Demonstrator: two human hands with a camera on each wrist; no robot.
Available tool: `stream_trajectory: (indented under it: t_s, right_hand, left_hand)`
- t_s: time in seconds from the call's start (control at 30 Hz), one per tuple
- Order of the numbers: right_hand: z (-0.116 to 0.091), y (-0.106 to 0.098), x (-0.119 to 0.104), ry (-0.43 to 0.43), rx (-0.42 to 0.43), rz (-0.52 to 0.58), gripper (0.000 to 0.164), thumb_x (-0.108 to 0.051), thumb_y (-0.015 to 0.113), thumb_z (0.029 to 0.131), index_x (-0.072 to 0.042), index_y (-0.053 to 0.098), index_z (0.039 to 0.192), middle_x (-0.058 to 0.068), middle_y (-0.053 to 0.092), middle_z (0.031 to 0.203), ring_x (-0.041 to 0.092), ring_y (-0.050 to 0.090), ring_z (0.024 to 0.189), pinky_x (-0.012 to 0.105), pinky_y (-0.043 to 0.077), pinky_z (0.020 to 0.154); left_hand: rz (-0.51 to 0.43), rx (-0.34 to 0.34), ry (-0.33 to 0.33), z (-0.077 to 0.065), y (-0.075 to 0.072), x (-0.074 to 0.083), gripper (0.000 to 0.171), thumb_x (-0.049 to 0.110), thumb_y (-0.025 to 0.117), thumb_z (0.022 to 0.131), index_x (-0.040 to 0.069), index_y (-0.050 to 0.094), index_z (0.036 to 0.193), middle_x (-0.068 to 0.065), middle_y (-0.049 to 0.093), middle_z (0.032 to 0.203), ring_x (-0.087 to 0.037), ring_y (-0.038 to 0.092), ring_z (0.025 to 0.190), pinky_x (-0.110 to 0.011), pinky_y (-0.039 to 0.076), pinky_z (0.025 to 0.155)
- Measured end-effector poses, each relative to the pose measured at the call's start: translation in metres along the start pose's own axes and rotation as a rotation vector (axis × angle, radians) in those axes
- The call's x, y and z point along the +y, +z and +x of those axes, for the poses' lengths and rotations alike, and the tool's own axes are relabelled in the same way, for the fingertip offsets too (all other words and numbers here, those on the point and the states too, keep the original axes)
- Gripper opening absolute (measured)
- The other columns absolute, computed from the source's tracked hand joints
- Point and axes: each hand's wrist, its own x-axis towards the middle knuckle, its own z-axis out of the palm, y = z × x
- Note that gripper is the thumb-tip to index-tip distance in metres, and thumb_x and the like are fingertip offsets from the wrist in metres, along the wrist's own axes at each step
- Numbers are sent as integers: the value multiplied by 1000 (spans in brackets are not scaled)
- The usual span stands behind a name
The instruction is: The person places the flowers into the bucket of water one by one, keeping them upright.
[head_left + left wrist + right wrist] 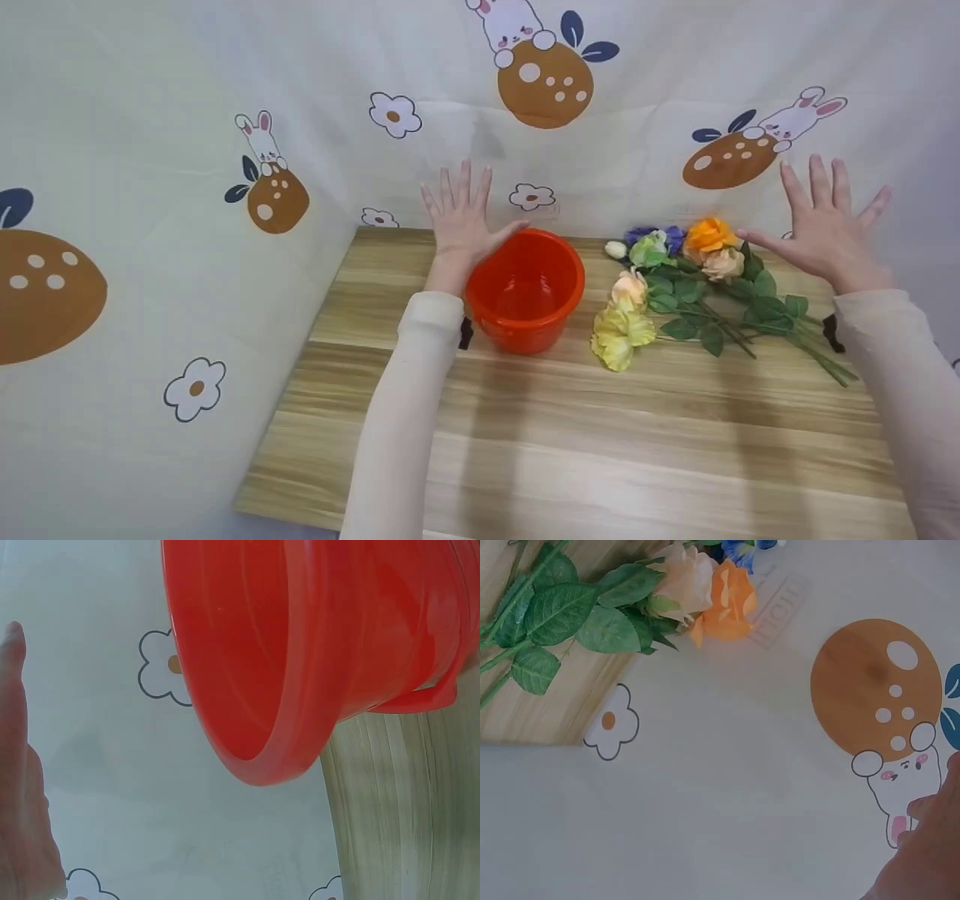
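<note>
Both hands are raised with fingers spread, holding nothing. My left hand is up beside the red bucket, its thumb overlapping the far left rim in the head view. In the left wrist view the bucket shows its rim and a foot-like edge, with the hand apart from it. Over to the right, my right hand hovers past a bunch of artificial flowers. Its thumb points toward an orange flower. The right wrist view shows that orange bloom and green leaves.
The wooden table carries the bucket and flowers near its back edge. A yellow flower lies nearest the bucket. Behind and to the left hangs a pale curtain printed with rabbits and daisies. Dark clips or straps show by both wrists.
</note>
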Motion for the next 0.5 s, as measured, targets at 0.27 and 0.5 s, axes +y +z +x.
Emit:
stream_trajectory:
  t_s: [0.27,0.5]
  right_hand:
    - [-1,5,1,4,-18,29,106,-80,41,87,-21,-9,160,17,-22,164,43,-24,150,83,-24,97]
    - [-2,13,0,-10,-17,65,103,-76,42,89,-22,-8,160,15,-20,165,42,-22,151,81,-26,99]
  left_hand:
    - [4,4,3,-3,4,-3,104,92,22,79,35,-14,158,-3,-17,168,-39,-12,155,-67,-5,121]
    - [-5,9,-3,-6,5,-5,103,91,23,80,35,-13,159,-3,-17,168,-38,-10,155,-66,-2,122]
